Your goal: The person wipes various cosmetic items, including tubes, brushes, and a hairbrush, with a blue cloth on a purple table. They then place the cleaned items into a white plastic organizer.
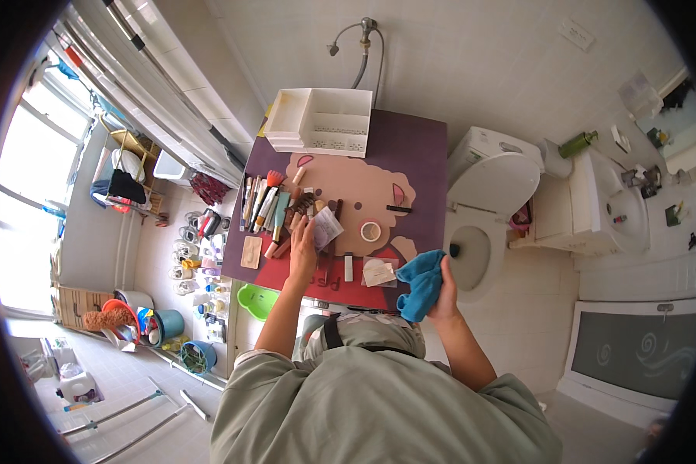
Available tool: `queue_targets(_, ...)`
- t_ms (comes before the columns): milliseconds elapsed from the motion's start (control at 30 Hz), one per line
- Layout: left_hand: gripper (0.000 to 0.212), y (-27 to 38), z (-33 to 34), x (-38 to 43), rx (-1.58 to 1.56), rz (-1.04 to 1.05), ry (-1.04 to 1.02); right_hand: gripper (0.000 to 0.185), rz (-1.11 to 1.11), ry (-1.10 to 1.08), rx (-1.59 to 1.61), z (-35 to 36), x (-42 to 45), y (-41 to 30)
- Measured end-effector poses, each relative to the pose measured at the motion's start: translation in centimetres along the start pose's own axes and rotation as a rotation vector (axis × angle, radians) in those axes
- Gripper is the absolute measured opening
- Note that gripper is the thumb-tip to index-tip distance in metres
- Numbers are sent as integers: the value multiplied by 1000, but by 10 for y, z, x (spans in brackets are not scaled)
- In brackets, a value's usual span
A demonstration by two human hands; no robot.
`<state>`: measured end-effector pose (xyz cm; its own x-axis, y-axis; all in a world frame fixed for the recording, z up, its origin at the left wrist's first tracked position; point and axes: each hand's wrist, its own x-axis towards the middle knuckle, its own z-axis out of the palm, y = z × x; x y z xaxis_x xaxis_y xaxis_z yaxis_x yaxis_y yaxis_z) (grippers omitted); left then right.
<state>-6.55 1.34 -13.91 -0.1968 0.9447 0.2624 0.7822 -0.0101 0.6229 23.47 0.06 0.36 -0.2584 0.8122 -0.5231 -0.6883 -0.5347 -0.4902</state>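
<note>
My right hand [446, 296] holds a crumpled blue cloth [422, 281] over the front right corner of the table. My left hand [303, 250] rests among small cosmetics, its fingertips by a brown claw hair clip [303, 203] and a clear plastic packet [326, 227]. Whether those fingers grip anything is hidden. To their left lies a row of makeup brushes and tubes [264, 200], one brush with red bristles [275, 177]. Nearby are a beige palette [251, 252], a round container [370, 232], a white stick [348, 268] and a flat packet [379, 272].
A white compartment organizer [341, 124] stands at the back of the table, on a purple mat [409, 151] with a bear print. A black bar-shaped item [399, 209] lies to the right. Beyond the right edge is a toilet [475, 243]; at the left, a green basin [258, 301] sits lower.
</note>
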Motion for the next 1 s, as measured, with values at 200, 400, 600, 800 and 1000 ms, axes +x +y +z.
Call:
queue_targets(200, 44, 56, 20, 32, 178, 20, 118, 42, 62, -47, 404, -57, 7, -7)
queue_targets(400, 48, 117, 75, 70, -10, 116, -253, 40, 67, 22, 528, -57, -3, -10)
queue_targets(600, 61, 128, 129, 92, -55, -107, -198, 38, -9, 78, 561, -70, -10, -16)
queue_targets(800, 65, 120, 145, 118, 7, -390, -445, 36, -3, 135, 547, -75, -8, -22)
queue_targets(1000, 60, 122, 138, 115, 211, -269, -502, 37, -16, 160, 398, -67, 8, -31)
